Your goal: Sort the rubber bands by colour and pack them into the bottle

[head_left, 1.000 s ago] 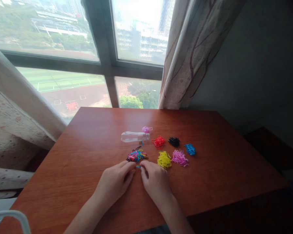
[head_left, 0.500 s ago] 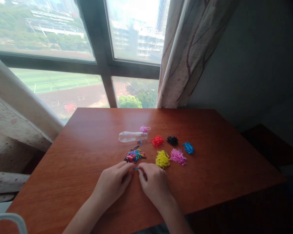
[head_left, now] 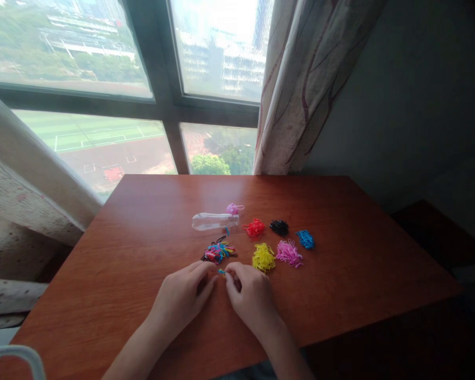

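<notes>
- Left hand [head_left: 182,301] and right hand [head_left: 251,301] rest on the tabletop [head_left: 122,274]; fingers of both are pinched together on a small band [head_left: 221,272] between them.
- Mixed pile [head_left: 218,252]: 12 o'clock of the band, near.
- Yellow pile [head_left: 263,257]: 2 o'clock.
- Clear bottle [head_left: 214,221]: lying flat, farther off at 12 o'clock.

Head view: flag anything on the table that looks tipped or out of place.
The clear bottle lies on its side, pink cap off beside its mouth, with one blue band stray just in front. Nothing else stands out.
</notes>
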